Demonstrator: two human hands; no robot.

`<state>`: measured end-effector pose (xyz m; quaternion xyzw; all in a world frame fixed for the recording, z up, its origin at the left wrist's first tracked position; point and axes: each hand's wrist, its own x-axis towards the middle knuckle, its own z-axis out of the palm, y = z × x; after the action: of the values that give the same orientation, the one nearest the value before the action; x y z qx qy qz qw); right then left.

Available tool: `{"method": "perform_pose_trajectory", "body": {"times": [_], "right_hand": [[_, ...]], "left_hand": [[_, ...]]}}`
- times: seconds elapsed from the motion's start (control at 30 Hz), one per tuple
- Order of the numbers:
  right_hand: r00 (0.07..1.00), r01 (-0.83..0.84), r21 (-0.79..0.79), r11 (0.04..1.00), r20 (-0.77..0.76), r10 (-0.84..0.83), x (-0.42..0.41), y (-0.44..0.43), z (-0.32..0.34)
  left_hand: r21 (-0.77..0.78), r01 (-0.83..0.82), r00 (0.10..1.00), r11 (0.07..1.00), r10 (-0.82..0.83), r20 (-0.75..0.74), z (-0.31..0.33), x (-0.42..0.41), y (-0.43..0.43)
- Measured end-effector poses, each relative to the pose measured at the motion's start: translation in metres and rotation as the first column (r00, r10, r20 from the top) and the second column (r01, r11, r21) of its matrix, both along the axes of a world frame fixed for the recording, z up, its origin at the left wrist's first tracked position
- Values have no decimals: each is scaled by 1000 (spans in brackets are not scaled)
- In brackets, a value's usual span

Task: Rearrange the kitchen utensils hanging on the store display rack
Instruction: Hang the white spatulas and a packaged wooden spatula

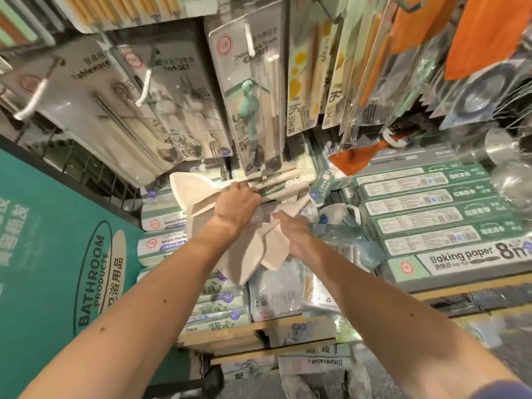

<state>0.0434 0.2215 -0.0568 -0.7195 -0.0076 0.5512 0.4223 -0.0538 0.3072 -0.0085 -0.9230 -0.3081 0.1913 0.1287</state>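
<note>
Wooden spatulas [253,254] fan out mid-frame, left hand [239,203] gripping handles, right hand [293,234] holding blades; squaring them should ease rehanging.

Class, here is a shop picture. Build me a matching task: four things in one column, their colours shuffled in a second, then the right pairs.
Things:
1. held spatulas
2. bathroom sign
3. hanging turner
4. rack hook

Colours:
a. orange
b. white
c. pale wood
d. teal

Pairs: 1-c, 2-d, 3-a, 4-b
</note>
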Motion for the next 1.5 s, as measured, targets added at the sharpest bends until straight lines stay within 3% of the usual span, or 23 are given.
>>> {"method": "perform_pose_trajectory", "body": {"times": [0.17,0.37,0.5,0.7,0.8,0.93,1.17,1.23,1.37,1.5], "right_hand": [[992,22,140,990,-123,-5,7,-21,11],[993,-51,203,978,-92,70,20,-67,41],[995,-38,209,977,-87,57,23,-97,58],[999,-48,338,940,2,51,35,-138,80],[996,-47,343,938,88,17,45,-156,94],[988,-33,363,931,150,-24,61,-185,115],[971,-135,425,895,238,33,97,-229,148],[958,-204,437,876,274,87,108,-239,156],[892,-386,444,809,403,205,128,-256,174],[799,-543,443,713,533,278,152,-275,200]], "left_hand": [[-120,-86,992,989,95,77,22,-4,-13],[-423,-217,940,880,306,154,52,-18,-45],[-529,-214,867,821,408,284,67,-32,-75],[-806,-163,673,569,661,331,69,-51,-136],[-847,-77,643,525,676,361,69,-45,-167],[-806,12,660,591,601,450,66,-32,-207],[-881,162,625,444,645,440,82,2,-248],[-868,191,514,458,707,486,98,17,-252],[-811,274,189,518,797,573,140,61,-260],[-729,336,22,597,768,640,174,116,-284]]}}
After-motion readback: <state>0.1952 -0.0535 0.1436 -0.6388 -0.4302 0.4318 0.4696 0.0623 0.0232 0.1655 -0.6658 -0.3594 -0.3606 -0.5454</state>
